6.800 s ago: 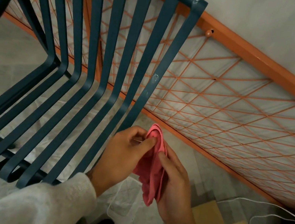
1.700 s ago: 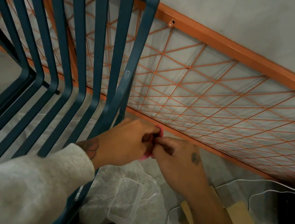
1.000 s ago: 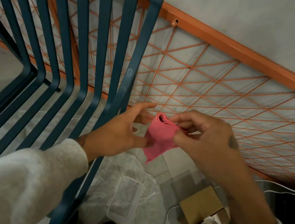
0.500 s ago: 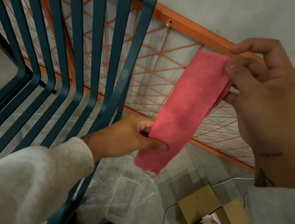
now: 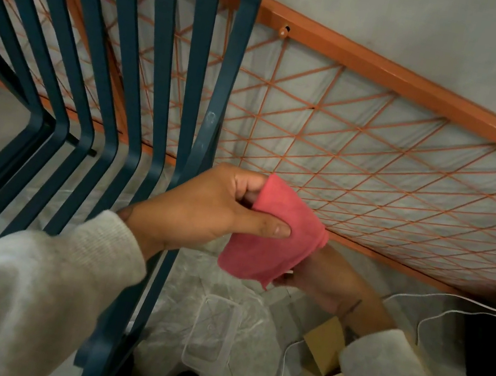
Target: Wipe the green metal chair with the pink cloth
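- Now the pink cloth [image 5: 277,239] is folded up short. A moment ago it was pulled out long, and my right hand [image 5: 326,281] was up high.
- My left hand [image 5: 209,211] pinches the cloth between thumb and fingers. It is up in the air.
- My right hand sits under the cloth. Its fingers are hidden, so I cannot tell if it grips.
- The green metal chair [image 5: 219,100] stands just beside my left hand. The cloth is not touching it. Small pale marks show on its side bar. I think I am getting the cloth ready, and the bars I can see are left to wipe.
- On the floor are a clear tub [image 5: 211,330] and a cardboard box [image 5: 325,344].
- Farthest back is an orange frame [image 5: 392,74].
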The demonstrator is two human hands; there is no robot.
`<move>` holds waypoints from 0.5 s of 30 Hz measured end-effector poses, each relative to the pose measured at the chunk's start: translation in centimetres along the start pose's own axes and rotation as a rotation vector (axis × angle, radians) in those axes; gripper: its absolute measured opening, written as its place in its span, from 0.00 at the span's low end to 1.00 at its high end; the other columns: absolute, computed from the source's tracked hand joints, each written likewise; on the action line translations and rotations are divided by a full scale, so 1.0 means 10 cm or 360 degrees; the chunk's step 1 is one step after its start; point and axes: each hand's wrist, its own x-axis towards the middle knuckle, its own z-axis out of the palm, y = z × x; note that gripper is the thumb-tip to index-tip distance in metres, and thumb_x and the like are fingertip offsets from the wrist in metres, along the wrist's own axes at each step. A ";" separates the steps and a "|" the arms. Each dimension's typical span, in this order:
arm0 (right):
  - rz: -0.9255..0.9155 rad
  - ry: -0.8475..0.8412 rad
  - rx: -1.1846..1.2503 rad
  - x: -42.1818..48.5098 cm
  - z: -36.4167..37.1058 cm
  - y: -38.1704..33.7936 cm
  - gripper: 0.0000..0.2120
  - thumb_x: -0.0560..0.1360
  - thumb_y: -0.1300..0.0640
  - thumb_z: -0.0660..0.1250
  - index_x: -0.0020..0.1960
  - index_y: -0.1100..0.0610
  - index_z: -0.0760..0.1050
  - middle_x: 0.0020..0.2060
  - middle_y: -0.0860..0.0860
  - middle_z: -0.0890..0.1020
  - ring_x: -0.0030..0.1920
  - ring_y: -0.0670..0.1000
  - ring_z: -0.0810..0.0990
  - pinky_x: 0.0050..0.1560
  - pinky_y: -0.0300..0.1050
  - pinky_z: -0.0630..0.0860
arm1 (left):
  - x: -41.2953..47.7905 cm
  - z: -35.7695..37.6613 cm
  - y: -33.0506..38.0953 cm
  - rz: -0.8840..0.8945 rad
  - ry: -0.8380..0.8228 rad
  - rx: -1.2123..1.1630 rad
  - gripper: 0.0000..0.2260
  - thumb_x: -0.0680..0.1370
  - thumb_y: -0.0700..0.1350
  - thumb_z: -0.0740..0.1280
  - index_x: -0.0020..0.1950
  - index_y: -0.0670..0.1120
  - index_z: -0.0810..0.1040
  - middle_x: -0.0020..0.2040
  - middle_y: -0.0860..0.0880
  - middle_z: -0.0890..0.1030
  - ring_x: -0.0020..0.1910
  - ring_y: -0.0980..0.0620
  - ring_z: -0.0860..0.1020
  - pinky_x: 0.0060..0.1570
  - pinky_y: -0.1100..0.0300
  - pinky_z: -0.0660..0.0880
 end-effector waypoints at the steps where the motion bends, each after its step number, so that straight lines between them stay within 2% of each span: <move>1: -0.0075 -0.0010 -0.0032 -0.02 0.02 0.00 0.14 0.80 0.67 0.59 0.43 0.55 0.78 0.35 0.53 0.82 0.39 0.53 0.79 0.41 0.47 0.79 | 0.00 0.00 0.00 -0.0006 0.0010 -0.0002 0.16 0.68 0.43 0.74 0.54 0.43 0.83 0.50 0.47 0.86 0.51 0.50 0.85 0.55 0.53 0.81; 3: -0.0282 -0.0006 -0.0041 -0.08 0.07 -0.05 0.19 0.77 0.73 0.60 0.44 0.51 0.79 0.38 0.47 0.84 0.42 0.46 0.83 0.46 0.43 0.81 | -0.01 0.00 -0.01 -0.0011 0.0041 -0.0015 0.16 0.67 0.44 0.74 0.54 0.43 0.83 0.50 0.47 0.86 0.51 0.50 0.84 0.55 0.52 0.81; 5: -0.0547 0.0082 -0.0035 -0.10 0.10 -0.08 0.15 0.71 0.71 0.63 0.48 0.53 0.79 0.43 0.54 0.84 0.45 0.52 0.84 0.50 0.49 0.79 | -0.02 0.00 0.01 0.0003 0.0075 -0.0037 0.15 0.66 0.44 0.74 0.53 0.45 0.83 0.50 0.47 0.86 0.50 0.51 0.85 0.54 0.54 0.81; 7: -0.0763 0.0141 -0.0064 -0.10 0.13 -0.08 0.19 0.65 0.70 0.66 0.53 0.58 0.76 0.45 0.58 0.83 0.45 0.55 0.81 0.48 0.54 0.78 | -0.02 -0.01 0.06 0.0036 0.0098 -0.0003 0.15 0.66 0.43 0.74 0.52 0.47 0.83 0.49 0.49 0.86 0.49 0.53 0.85 0.52 0.58 0.81; 9: -0.0878 0.0081 -0.0058 -0.10 0.14 -0.09 0.27 0.62 0.73 0.71 0.58 0.56 0.70 0.47 0.52 0.82 0.47 0.51 0.80 0.46 0.55 0.78 | -0.02 -0.04 0.10 0.0050 0.0117 0.0068 0.15 0.67 0.42 0.75 0.53 0.46 0.83 0.49 0.49 0.86 0.49 0.53 0.85 0.51 0.60 0.81; 11: -0.0914 -0.0021 -0.0009 -0.11 0.17 -0.11 0.34 0.64 0.75 0.71 0.63 0.53 0.68 0.53 0.46 0.82 0.52 0.49 0.81 0.49 0.50 0.80 | -0.04 -0.07 0.15 0.0033 0.0141 0.0077 0.14 0.69 0.39 0.75 0.55 0.44 0.83 0.49 0.48 0.86 0.49 0.53 0.85 0.50 0.61 0.81; 13: -0.0910 0.0036 0.0018 -0.15 0.22 -0.16 0.28 0.66 0.74 0.68 0.61 0.54 0.73 0.51 0.46 0.84 0.52 0.45 0.82 0.50 0.40 0.79 | -0.07 -0.08 0.21 0.0016 0.0171 0.0078 0.14 0.69 0.38 0.75 0.54 0.42 0.83 0.49 0.48 0.86 0.49 0.53 0.85 0.51 0.60 0.81; 15: -0.0931 0.0168 0.0011 -0.19 0.29 -0.22 0.19 0.68 0.73 0.68 0.54 0.56 0.79 0.44 0.46 0.86 0.47 0.44 0.83 0.47 0.37 0.78 | -0.11 -0.09 0.31 0.0020 0.0207 0.0100 0.15 0.67 0.41 0.76 0.53 0.43 0.84 0.48 0.48 0.87 0.49 0.52 0.85 0.53 0.57 0.81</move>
